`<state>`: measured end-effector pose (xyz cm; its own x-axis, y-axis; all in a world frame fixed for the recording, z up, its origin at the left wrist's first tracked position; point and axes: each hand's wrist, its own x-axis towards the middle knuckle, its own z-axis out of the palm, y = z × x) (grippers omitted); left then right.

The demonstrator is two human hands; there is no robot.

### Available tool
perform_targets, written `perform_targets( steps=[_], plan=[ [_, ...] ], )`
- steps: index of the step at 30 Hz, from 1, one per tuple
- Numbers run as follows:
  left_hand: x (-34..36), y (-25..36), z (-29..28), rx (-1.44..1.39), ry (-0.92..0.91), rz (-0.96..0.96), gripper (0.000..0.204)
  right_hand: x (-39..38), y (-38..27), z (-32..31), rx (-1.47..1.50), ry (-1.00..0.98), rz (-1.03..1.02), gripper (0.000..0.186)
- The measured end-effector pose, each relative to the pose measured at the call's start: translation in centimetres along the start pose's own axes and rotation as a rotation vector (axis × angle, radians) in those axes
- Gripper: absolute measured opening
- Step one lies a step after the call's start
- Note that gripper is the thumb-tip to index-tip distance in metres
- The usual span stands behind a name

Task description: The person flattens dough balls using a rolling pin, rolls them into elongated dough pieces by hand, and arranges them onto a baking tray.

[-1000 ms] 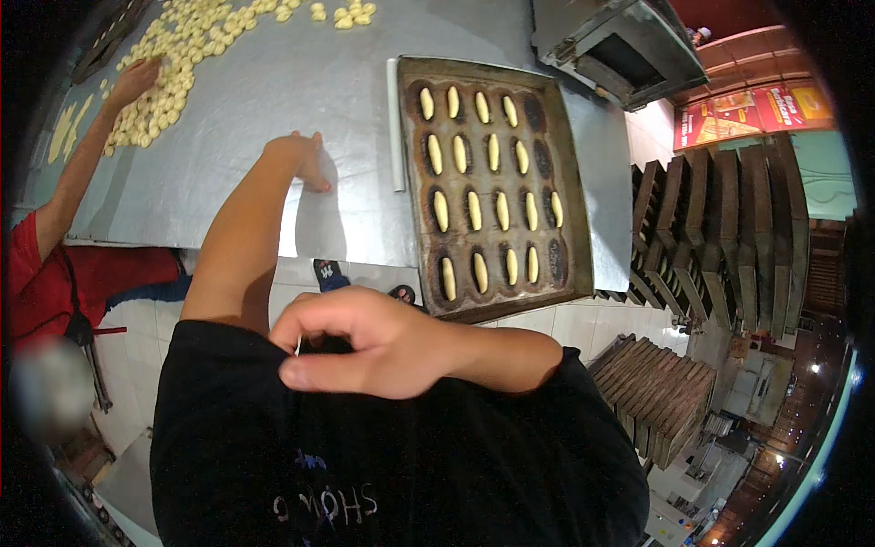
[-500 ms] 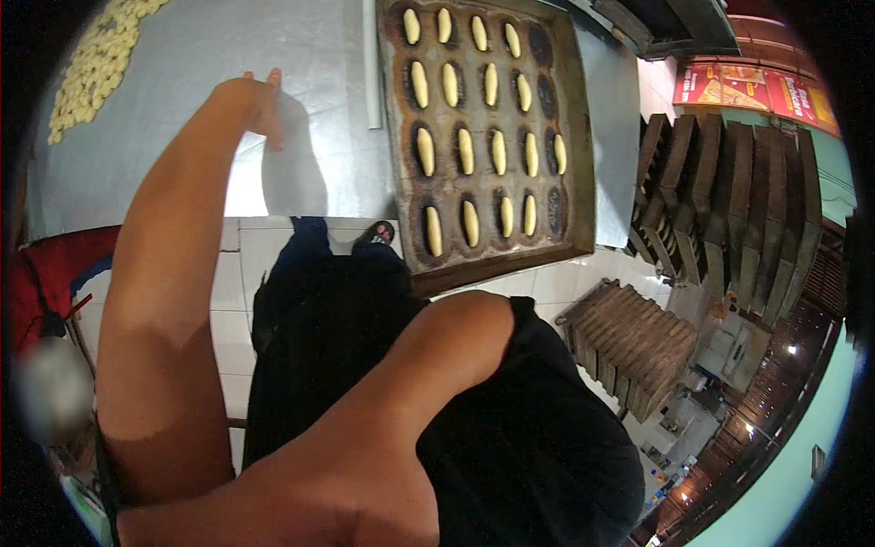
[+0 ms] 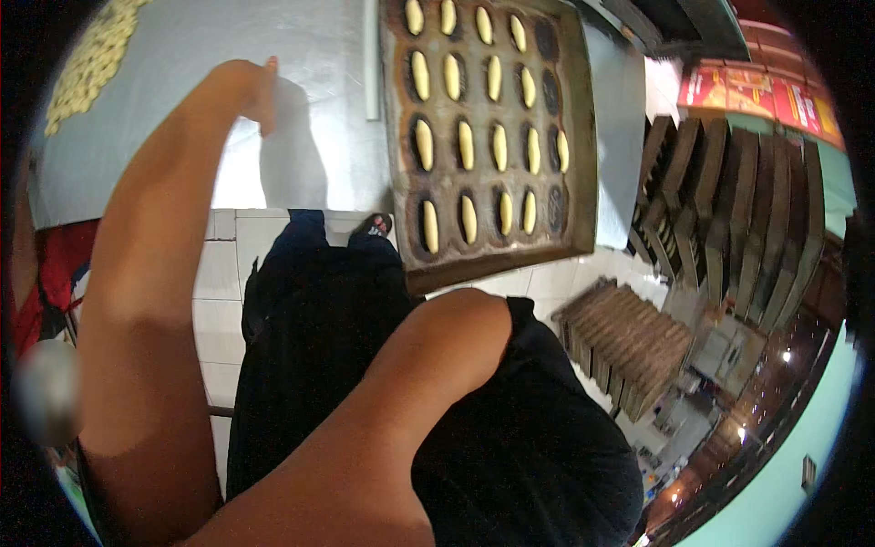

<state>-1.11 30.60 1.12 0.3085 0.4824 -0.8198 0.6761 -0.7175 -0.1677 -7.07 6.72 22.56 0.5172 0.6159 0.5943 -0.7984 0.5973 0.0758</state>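
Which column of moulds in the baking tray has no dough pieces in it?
The rightmost column of the baking tray, farthest from the left hand: its moulds are dark and bare, while the others hold pale dough pieces.

The right hand is cut off at six o'clock; the tray point(image 3: 583, 137) and dough pile point(image 3: 87, 64) run off at twelve.
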Motion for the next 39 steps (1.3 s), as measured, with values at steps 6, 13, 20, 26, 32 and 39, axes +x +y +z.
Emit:
perform_targets(
  steps=[6, 13, 20, 26, 32, 39],
  plan=[
    [-0.4, 1.1, -0.5, 0.009, 0.027, -0.041, 0.124, 0.9, -5.2, -2.9, 0.268, -0.148, 0.575, 0.028],
    [2.4, -1.1, 0.9, 0.123, 0.029, 0.049, 0.125, -0.1, -3.0, -2.1, 0.111, -0.178, 0.172, 0.05],
    [-1.3, 2.6, -1.7, 0.155, -0.043, -0.113, 0.121, -1.4, -4.4, -2.1, 0.407, -0.105, 0.57, 0.049],
    [-1.7, 1.7, 3.0, -0.215, 0.242, -0.13, 0.116, 0.9, -15.4, -10.2, -1.026, -0.281, 0.93, 0.033],
    [-1.0, 0.7, 10.5, -0.225, 0.933, 0.132, 0.092, -2.2, -38.2, -22.9, -2.723, 0.547, 0.617, 0.037],
    [-0.3, -0.1, 11.7, -0.237, 1.018, 0.155, 0.083, -2.1, -41.0, -25.9, -2.906, 0.72, 0.895, 0.032]
  ],
)
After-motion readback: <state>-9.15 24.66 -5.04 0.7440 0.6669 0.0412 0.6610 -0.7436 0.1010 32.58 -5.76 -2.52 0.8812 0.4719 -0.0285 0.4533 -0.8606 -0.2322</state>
